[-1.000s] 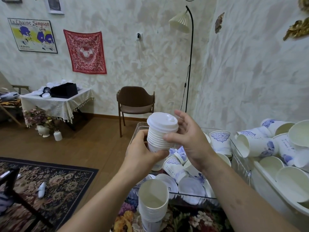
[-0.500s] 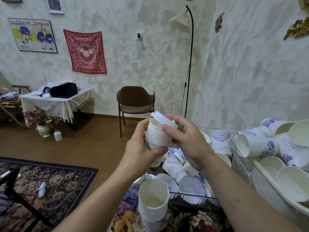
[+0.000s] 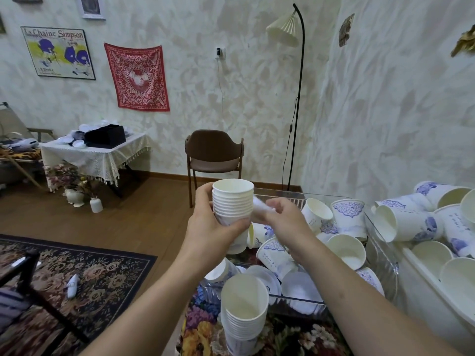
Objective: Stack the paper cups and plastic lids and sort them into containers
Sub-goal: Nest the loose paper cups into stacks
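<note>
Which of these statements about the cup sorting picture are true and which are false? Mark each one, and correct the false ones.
1. The left hand holds a stack of nested paper cups. True.
2. A lid sits on top of the held stack. False: the top cup is open; the right hand holds the white lid beside the stack.
3. A second cup stack stands upright in front, near the camera. True.
4. The brown chair lies tipped over on the floor. False: it stands upright by the wall.
5. Loose cups lie in the clear container. True.
</note>
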